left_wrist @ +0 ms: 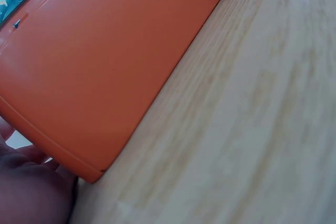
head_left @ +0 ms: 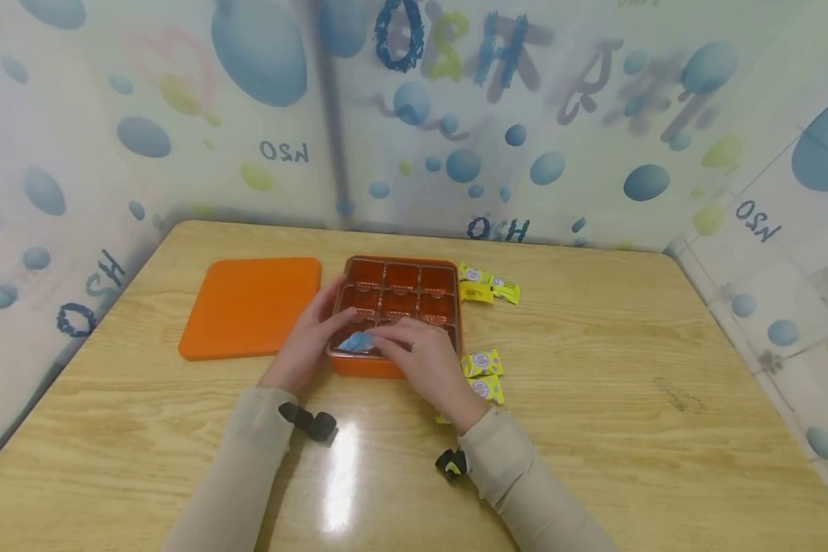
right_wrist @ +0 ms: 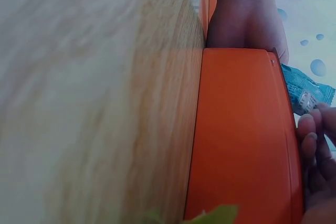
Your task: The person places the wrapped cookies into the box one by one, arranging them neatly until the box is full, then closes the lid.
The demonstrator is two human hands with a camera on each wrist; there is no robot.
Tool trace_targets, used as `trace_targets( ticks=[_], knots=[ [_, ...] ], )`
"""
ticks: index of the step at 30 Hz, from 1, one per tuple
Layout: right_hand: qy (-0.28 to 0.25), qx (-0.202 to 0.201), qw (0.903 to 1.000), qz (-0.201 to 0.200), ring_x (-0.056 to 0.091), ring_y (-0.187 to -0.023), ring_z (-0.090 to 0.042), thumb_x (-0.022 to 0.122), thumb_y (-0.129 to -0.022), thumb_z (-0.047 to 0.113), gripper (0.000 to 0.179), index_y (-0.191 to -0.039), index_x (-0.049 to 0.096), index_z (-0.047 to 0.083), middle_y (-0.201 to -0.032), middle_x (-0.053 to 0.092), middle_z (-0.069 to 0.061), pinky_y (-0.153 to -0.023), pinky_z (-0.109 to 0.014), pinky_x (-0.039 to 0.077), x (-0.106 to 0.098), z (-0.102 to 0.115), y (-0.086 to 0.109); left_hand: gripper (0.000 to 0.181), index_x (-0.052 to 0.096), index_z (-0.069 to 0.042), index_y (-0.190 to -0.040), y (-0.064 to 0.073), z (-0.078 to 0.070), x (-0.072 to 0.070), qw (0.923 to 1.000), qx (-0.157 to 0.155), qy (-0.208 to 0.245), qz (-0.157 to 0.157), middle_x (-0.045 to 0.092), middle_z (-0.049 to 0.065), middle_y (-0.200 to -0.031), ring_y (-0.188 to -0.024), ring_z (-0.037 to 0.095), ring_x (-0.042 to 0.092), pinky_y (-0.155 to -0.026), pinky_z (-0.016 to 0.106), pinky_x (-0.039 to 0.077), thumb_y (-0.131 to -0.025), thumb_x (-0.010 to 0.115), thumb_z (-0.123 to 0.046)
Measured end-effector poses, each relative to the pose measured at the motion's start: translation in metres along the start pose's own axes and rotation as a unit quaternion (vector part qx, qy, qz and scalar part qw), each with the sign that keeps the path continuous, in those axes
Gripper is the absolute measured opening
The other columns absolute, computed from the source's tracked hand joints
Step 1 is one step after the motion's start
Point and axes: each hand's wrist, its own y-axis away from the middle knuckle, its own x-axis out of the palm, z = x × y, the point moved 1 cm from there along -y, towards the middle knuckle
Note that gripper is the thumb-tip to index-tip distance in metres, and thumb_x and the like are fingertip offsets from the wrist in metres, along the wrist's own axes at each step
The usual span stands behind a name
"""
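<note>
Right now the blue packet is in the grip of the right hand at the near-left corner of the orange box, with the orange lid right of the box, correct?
Wrong side: the head view shows the orange lid left of the orange box. The blue packet is in the grip of the right hand at the near-left corner.

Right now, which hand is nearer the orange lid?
Left. The left hand is beside the right edge of the orange lid, gripping the orange box; the right hand is farther right, pinching the blue packet.
</note>
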Motion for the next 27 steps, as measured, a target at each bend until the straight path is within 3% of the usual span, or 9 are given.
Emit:
trace_targets(
  ticks=[3,9,17,19,27],
  knots=[
    [-0.006,0.006,0.9999,0.008,0.053,-0.073,0.001,0.051,-0.087,0.041,0.026,-0.104,0.067,0.029,-0.091,0.062,0.018,-0.064,-0.02,0.045,0.0001,0.0008,-0.0002,0.063,0.024,-0.022,-0.141,-0.0001,0.0003,0.0,1.0,0.0,0.003,0.0,0.021,-0.002,-0.146,-0.131,0.017,0.019,-0.104,0.042,0.02,-0.088,0.056,-0.027],
    [-0.023,0.029,0.9993,0.01,0.056,-0.068,0.002,0.051,-0.087,0.042,0.027,-0.105,0.066,0.027,-0.083,0.064,0.017,-0.06,-0.021,0.046,0.0009,0.0014,-0.0002,0.061,0.024,-0.022,-0.141,-0.0004,-0.0003,0.0002,1.0,-0.001,0.003,-0.001,0.021,-0.001,-0.146,-0.131,0.017,0.02,-0.104,0.042,0.02,-0.089,0.055,-0.024],
    [0.004,0.047,0.9986,0.025,0.055,-0.089,-0.003,0.054,-0.086,0.039,0.023,-0.104,0.066,0.028,-0.098,0.062,0.017,-0.075,-0.025,0.045,0.0018,0.0016,-0.0009,0.062,0.024,-0.021,-0.141,0.0003,-0.0019,0.0005,0.9999,0.003,-0.011,-0.007,0.022,0.001,-0.146,-0.131,0.019,0.02,-0.105,0.044,0.017,-0.088,0.055,-0.025],
    [0.009,0.046,0.9984,0.031,0.054,-0.094,-0.003,0.056,-0.086,0.039,0.023,-0.103,0.066,0.028,-0.102,0.062,0.016,-0.079,-0.026,0.045,0.0018,0.0016,-0.0012,0.064,0.025,-0.021,-0.141,0.0007,-0.0021,0.0005,0.9999,0.003,-0.009,-0.008,0.023,0.001,-0.145,-0.131,0.019,0.02,-0.105,0.044,0.017,-0.087,0.057,-0.028],
    [0.019,0.028,0.999,0.028,0.054,-0.086,-0.004,0.058,-0.086,0.031,0.02,-0.104,0.066,0.026,-0.102,0.062,0.012,-0.073,-0.023,0.045,0.0017,0.0011,-0.002,0.065,0.025,-0.019,-0.141,0.0006,-0.0009,0.0,0.9999,0.01,0.002,-0.006,0.023,0.001,-0.145,-0.13,0.02,0.021,-0.104,0.044,0.019,-0.086,0.058,-0.029]
  ],
)
